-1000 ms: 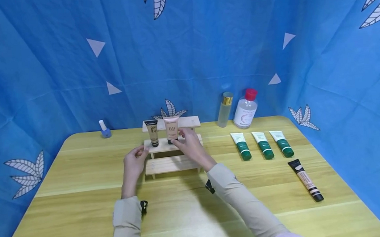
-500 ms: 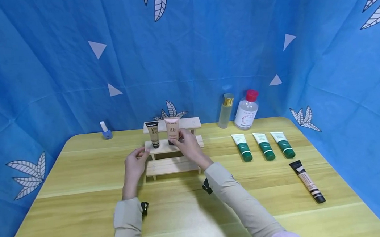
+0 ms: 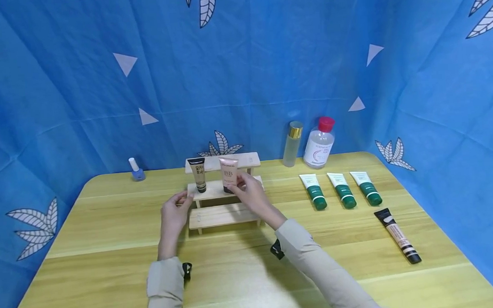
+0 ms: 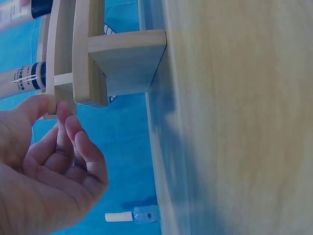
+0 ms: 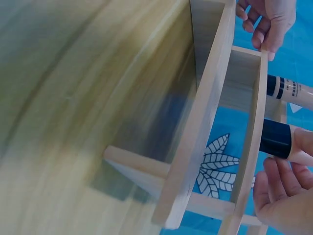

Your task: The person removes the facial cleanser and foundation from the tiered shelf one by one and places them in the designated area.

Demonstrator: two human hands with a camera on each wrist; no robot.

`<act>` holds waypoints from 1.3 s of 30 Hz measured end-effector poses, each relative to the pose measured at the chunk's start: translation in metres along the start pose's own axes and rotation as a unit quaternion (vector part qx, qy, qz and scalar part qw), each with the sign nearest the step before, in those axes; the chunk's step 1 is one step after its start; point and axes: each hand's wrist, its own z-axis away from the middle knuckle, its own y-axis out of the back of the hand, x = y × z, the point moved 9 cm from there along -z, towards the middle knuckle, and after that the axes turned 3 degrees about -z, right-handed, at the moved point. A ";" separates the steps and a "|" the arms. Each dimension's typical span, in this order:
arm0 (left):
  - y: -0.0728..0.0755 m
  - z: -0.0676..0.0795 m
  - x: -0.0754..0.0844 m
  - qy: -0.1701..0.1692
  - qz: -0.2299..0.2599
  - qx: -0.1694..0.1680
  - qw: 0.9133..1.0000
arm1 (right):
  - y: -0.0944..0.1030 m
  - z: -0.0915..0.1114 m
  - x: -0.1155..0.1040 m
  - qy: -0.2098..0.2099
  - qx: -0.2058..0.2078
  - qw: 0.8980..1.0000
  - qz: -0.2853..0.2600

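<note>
A three-tier wooden display stand (image 3: 222, 215) is on the table. My left hand (image 3: 175, 212) pinches the left end of its middle step between thumb and fingertips, as the left wrist view shows. On that step, close to those fingers, a small beige tube with black ends (image 3: 199, 175) stands upright. My right hand (image 3: 253, 194) holds a pink BB cream tube (image 3: 229, 173) by its right side. The black cap (image 5: 275, 138) of the pink tube points down at the middle step and appears to meet its surface in the right wrist view.
Blue nail polish (image 3: 137, 171) stands at the back left. A gold-capped bottle (image 3: 291, 146) and a red-capped clear bottle (image 3: 319, 147) stand behind three green-and-white tubes (image 3: 317, 194). A black-ended concealer tube (image 3: 398, 236) lies at the right. Blue cloth (image 3: 241, 69) hangs behind.
My right hand has moved the pink tube a little to the right and toward the front along the middle step. My left hand stays at the stand's left end.
</note>
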 end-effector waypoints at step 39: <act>-0.001 0.001 0.001 0.007 0.001 -0.001 1.000 | 0.058 0.080 0.005 -0.052 0.053 0.995 -0.066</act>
